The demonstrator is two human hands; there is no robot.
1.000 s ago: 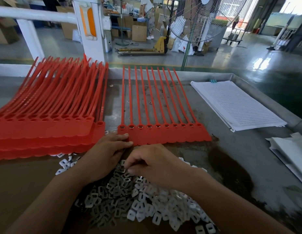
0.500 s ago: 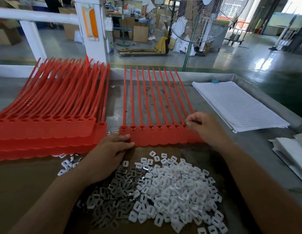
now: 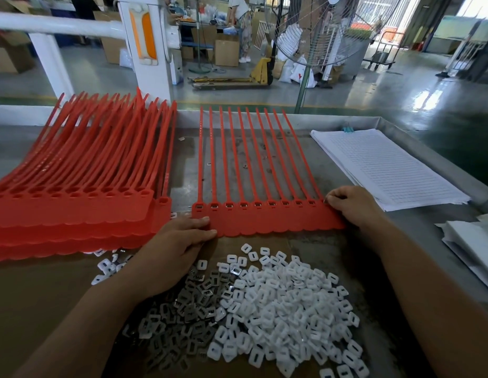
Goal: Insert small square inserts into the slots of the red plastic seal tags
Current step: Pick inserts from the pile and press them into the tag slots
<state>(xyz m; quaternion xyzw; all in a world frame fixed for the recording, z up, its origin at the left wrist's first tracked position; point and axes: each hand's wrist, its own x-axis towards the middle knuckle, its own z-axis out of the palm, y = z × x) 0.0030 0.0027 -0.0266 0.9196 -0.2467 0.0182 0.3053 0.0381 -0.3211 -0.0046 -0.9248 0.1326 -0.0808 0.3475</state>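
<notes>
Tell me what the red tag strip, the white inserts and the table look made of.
Red tag strip: moulded plastic, smooth, dull sheen.
White inserts: likely plastic, matte, opaque.
Table: probably sheet metal, grey, stained, with a folded rim.

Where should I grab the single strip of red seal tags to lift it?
Probably its flat tab band, from the near scalloped edge: that is one broad joined piece, while the thin tails would likely flex.

The bench (image 3: 187, 159) bears a red tag stack (image 3: 73, 208) at its left edge, with one tag strip (image 3: 264, 219) at mid-bench. White inserts (image 3: 278, 309) lie heaped near the front edge, paper (image 3: 387, 170) at the right edge.
</notes>
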